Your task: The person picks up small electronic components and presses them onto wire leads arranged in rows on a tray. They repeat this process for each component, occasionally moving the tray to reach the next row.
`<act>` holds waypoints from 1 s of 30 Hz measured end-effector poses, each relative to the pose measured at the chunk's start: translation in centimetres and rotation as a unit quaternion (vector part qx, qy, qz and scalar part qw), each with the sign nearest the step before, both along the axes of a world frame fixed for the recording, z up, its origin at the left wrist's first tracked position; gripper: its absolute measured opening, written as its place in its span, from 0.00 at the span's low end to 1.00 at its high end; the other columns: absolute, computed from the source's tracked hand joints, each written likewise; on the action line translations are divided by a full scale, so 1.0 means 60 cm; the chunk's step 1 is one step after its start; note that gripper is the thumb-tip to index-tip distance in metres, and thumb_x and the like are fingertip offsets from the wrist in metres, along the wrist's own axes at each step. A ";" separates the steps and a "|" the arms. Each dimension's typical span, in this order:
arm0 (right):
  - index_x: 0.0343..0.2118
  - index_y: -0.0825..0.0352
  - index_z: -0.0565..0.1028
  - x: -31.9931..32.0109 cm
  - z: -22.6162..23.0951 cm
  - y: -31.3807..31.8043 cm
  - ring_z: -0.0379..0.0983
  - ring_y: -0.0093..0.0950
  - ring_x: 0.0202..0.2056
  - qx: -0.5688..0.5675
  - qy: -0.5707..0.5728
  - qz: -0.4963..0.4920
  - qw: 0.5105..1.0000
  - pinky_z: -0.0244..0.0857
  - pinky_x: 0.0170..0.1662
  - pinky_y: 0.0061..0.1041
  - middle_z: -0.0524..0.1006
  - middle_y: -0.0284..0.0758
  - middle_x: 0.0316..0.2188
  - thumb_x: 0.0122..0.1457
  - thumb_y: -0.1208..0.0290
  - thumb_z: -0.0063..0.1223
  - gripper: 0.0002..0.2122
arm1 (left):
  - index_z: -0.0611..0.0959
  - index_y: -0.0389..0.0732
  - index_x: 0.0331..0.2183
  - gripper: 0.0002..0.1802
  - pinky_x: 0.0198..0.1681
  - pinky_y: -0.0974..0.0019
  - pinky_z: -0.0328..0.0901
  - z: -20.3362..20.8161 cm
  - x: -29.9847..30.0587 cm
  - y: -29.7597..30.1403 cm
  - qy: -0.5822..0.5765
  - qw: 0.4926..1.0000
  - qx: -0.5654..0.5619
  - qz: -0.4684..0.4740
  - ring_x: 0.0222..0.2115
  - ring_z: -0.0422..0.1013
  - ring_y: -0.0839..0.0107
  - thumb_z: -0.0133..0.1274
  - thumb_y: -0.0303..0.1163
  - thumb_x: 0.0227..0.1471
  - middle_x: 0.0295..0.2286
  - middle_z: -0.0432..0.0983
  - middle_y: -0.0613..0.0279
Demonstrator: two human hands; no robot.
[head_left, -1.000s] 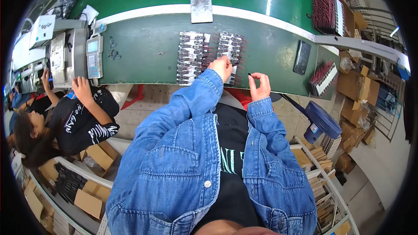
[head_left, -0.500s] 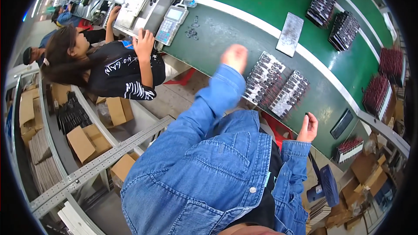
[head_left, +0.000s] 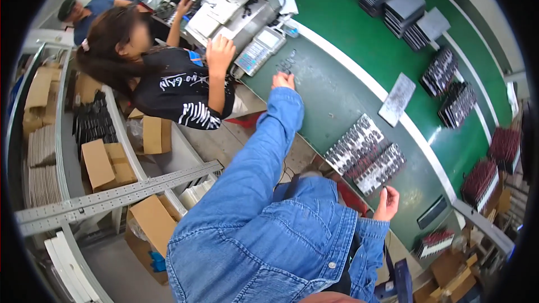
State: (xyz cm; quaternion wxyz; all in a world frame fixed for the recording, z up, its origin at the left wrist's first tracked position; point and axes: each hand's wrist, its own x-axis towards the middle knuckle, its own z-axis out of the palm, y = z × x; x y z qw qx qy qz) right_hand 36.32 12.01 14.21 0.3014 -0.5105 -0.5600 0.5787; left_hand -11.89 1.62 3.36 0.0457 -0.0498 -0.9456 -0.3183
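left hand (head_left: 283,81) is stretched far out on a denim sleeve, resting at the near edge of the dark green bench (head_left: 331,98). it sits right by a scatter of small dark parts (head_left: 286,63) on the bench top, fingers curled down toward them; probably touching the nearest ones, but the view is too small to tell whether anything is pinched.

right hand (head_left: 387,203) is pulled back close to the body at the bench's near edge, palm up, fingers loosely half-curled. can't tell if it has hold of anything; nothing shows between the fingers. it's just beside the two flat trays of small dark components (head_left: 366,154), which lie side by side on the bench, not touching the hand.

a grey keypad device (head_left: 259,51) sits just left of the small parts, near the left hand. a co-worker in a black printed top has a hand (head_left: 220,53) on the machine next to that device, well apart from the wearer's hands.

further back on the bright green belt (head_left: 359,28): a flat grey plate (head_left: 397,99), stacks of grey trays (head_left: 404,8), more racks of dark parts (head_left: 449,87). cardboard boxes (head_left: 106,160) on the shelving at left.
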 end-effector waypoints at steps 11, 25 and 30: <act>0.37 0.69 0.71 -0.086 0.026 0.021 0.71 0.20 0.31 -0.175 0.090 0.087 0.977 0.68 0.38 0.20 0.75 0.32 0.33 0.57 0.80 0.50 0.05 | 0.84 0.46 0.27 0.12 0.33 0.57 0.69 0.154 0.352 0.093 -0.280 0.702 -0.035 -0.654 0.28 0.75 0.56 0.58 0.42 0.40 0.25 0.78 0.55; 0.37 0.71 0.74 -0.079 0.018 0.026 0.72 0.21 0.32 -0.123 0.039 0.123 0.984 0.68 0.37 0.21 0.76 0.33 0.31 0.55 0.76 0.55 0.07 | 0.81 0.40 0.35 0.16 0.27 0.70 0.69 0.175 0.429 0.095 -0.430 0.708 0.080 -0.555 0.23 0.72 0.76 0.61 0.37 0.44 0.23 0.78 0.59; 0.37 0.71 0.74 -0.072 0.004 0.021 0.72 0.22 0.32 -0.197 0.076 0.039 0.977 0.68 0.37 0.21 0.76 0.33 0.31 0.55 0.76 0.55 0.07 | 0.80 0.38 0.41 0.16 0.30 0.71 0.70 0.176 0.442 0.083 -0.372 0.697 0.159 -0.592 0.26 0.73 0.77 0.57 0.27 0.48 0.27 0.79 0.59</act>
